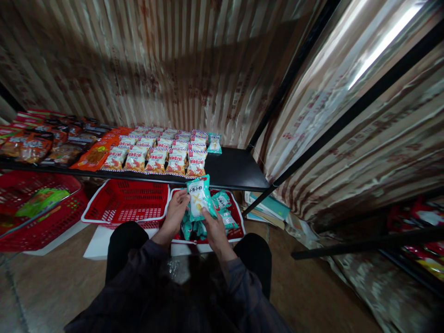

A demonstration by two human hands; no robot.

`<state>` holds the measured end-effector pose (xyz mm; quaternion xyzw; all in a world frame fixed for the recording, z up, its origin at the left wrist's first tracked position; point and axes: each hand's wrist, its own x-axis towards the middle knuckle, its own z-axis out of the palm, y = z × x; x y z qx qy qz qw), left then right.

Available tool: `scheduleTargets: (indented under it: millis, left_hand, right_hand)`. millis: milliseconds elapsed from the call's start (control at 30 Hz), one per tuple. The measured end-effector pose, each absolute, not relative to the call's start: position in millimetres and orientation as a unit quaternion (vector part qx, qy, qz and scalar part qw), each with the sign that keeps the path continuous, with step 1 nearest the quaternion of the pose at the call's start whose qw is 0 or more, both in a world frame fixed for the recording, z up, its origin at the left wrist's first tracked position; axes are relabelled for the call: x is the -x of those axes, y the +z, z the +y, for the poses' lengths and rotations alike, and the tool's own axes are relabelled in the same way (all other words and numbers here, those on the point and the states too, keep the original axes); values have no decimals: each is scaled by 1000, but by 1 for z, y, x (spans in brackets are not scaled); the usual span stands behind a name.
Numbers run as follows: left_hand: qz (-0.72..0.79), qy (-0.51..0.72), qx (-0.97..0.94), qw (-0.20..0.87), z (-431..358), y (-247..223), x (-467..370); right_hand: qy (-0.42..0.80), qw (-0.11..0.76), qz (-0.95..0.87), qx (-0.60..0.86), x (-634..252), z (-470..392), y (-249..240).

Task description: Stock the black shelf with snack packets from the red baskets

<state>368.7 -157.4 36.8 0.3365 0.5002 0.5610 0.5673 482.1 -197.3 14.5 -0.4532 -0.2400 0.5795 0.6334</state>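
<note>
A teal and white snack bag (pixel 198 198) is held upright between my two hands, above a red basket (pixel 237 217) with more teal bags (pixel 222 200) in it. My left hand (pixel 177 211) grips the bag's left edge. At its lower right, my right hand (pixel 214 226) holds the bag with the thumb on its front. On the black shelf (pixel 239 167) beyond, rows of white and orange snack bags (pixel 157 160) lie side by side. One teal bag (pixel 214 143) rests at the back, to the right of these rows.
An orange bag (pixel 95 155) and dark snack packs (pixel 62 150) lie farther left on the shelf. Below are a red basket (pixel 130 203) and another (pixel 74 203) holding a green packet. Books (pixel 270 206) lie by a black post at right. Striped curtains hang behind.
</note>
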Motion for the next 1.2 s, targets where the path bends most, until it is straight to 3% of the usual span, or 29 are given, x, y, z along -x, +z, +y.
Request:
scheduleTargets:
  millis: [300,1200]
  left_hand:
    - [449,554,-232,662,-149,49,-366]
    - [491,610,-242,572,-135,41,-377]
  right_hand:
    - [657,572,-228,435,-490,-206,18]
    - [663,576,-212,429,-507,-213,-1]
